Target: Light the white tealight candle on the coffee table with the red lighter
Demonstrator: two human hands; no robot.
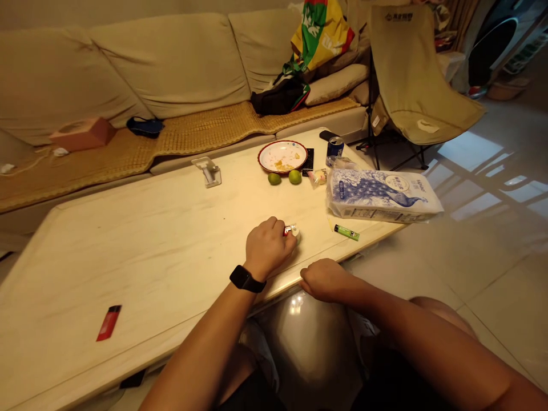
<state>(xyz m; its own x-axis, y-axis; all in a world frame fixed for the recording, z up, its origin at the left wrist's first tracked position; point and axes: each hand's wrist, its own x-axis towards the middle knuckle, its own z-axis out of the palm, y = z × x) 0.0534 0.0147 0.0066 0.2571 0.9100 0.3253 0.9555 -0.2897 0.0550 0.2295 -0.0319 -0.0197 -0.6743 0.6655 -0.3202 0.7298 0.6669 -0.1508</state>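
My left hand [269,246], with a black watch on the wrist, rests on the pale table [128,240]. Its fingers are closed round a small red and white object [291,231] that I cannot name. My right hand [326,279] lies at the table's near edge with its fingers curled under; whether it holds anything is hidden. A green lighter [346,232] lies on the table to the right of the left hand.
A plate with food scraps [282,156], two limes [284,177], a blue can [334,149], a pack of tissues [381,195], a phone stand [208,170] and a red lighter [108,322] lie on the table. A sofa stands behind, a folding chair [413,74] at right.
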